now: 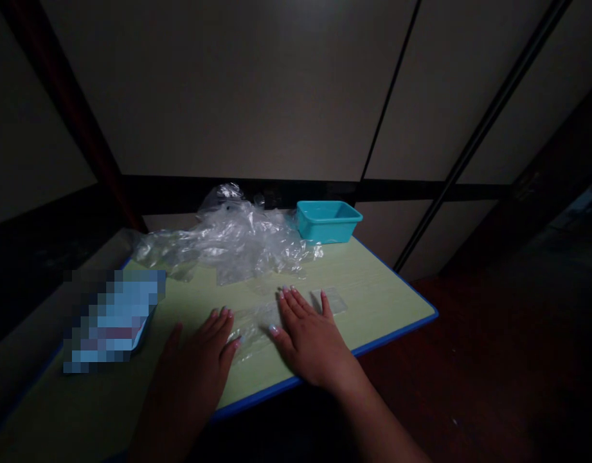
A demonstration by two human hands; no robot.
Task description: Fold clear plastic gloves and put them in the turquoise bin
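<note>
In the head view, a flat, thin, clear plastic piece (257, 321) lies on the pale green tabletop with a blue rim (382, 299), running from beside the left hand (197, 370) to just past the right hand (312, 341); both hands are palm down with the fingers fairly straight and the thumbs held out, neither closed around anything; the right hand rests over the plastic, fingers pointing away from the body, while the left hand is at its left end, and whether that palm presses on the table cannot be told

The piece looks largely laid out, its right end fairly smooth; creases and shiny wrinkles remain between the hands, so the flattening seems partial; behind it, a large, loose heap of crumpled clear plastic (242, 241) lies bunched up, not flattened, its right side close beside a turquoise, rectangular, open-topped plastic bin (329, 229); a blurred-out, light blue, flat object (119, 318) lies to the left of the left hand

The near blue rim runs close below the right hand, leaving little room towards the body; the heap limits reach forward; the widest open stretch is to the right of the right hand, ending at the table's rounded corner
</note>
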